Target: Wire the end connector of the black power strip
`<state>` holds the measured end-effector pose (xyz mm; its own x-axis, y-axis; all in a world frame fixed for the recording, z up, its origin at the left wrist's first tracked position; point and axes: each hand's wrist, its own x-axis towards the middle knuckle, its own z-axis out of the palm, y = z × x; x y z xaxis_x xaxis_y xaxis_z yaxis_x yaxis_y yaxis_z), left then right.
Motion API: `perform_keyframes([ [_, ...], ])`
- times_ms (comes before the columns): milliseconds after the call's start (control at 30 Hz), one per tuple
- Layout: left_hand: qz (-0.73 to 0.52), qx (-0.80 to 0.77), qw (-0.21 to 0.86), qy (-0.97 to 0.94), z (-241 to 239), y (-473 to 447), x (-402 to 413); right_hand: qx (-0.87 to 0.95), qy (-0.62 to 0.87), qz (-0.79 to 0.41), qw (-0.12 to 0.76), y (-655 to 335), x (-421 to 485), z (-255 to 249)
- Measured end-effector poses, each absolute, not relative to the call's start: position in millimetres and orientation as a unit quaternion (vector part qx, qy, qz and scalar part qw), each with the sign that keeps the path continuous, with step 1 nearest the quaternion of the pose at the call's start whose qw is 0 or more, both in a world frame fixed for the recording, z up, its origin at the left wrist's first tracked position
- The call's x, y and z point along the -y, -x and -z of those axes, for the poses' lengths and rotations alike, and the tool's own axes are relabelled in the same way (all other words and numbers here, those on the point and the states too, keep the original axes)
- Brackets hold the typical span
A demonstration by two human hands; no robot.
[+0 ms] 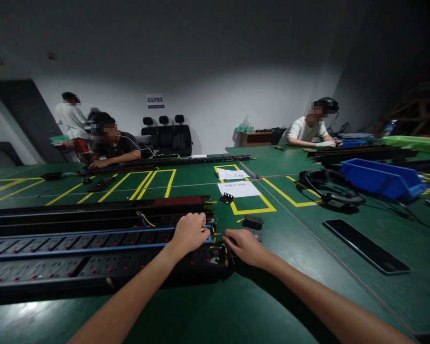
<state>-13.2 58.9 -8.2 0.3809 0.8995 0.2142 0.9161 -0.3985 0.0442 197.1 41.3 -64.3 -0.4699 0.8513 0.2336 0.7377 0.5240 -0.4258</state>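
Observation:
Several long black power strips with rows of sockets and red dots lie side by side at the left, among them the nearest power strip (111,267). My left hand (189,232) lies over the right end of the middle power strip (129,239), its fingers curled round that end. Just right of the open strip ends, my right hand (245,246) is closed in a pinch beside thin wires (223,248). What sits between its fingertips is too small to make out. Behind the right hand is a small black end piece (253,222) with a yellow wire.
Sheets of paper (238,188) and a black bracket (227,198) lie ahead. To the right are a phone (365,244), a headset (329,188) and a blue bin (380,179). Co-workers sit across the green table (290,306), one at left (120,143), one at right (304,129).

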Motion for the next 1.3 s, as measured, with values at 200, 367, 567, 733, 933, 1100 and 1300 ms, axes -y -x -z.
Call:
perform_keyframes([
  [200, 0.085, 0.563, 0.031, 0.822, 5.8, 11.6, -57.3, 0.845, 0.475, -0.134, 0.208, -196.1, -40.6, 62.8],
  [367, 0.093, 0.555, 0.036, 0.826, 7.5, 12.6, -58.5, 0.845, 0.473, -0.135, 0.211, -196.4, -40.9, 62.7],
  [567, 0.107, 0.544, 0.04, 0.831, 10.5, 14.3, -59.9, 0.846, 0.472, -0.135, 0.21, -196.9, -41.4, 64.0],
  [733, 0.11, 0.542, 0.046, 0.832, 11.0, 14.6, -60.2, 0.847, 0.465, -0.135, 0.221, -197.1, -41.5, 64.7],
  [933, 0.115, 0.539, 0.051, 0.833, 11.9, 14.9, -60.5, 0.847, 0.466, -0.135, 0.218, -197.5, -41.2, 64.2],
  [1100, 0.107, 0.544, 0.044, 0.831, 12.8, 14.9, -61.4, 0.847, 0.469, -0.133, 0.212, -197.3, -42.2, 65.6],
  [1300, 0.113, 0.542, 0.048, 0.831, 12.5, 14.7, -61.1, 0.846, 0.469, -0.132, 0.215, -197.3, -41.6, 64.8],
])
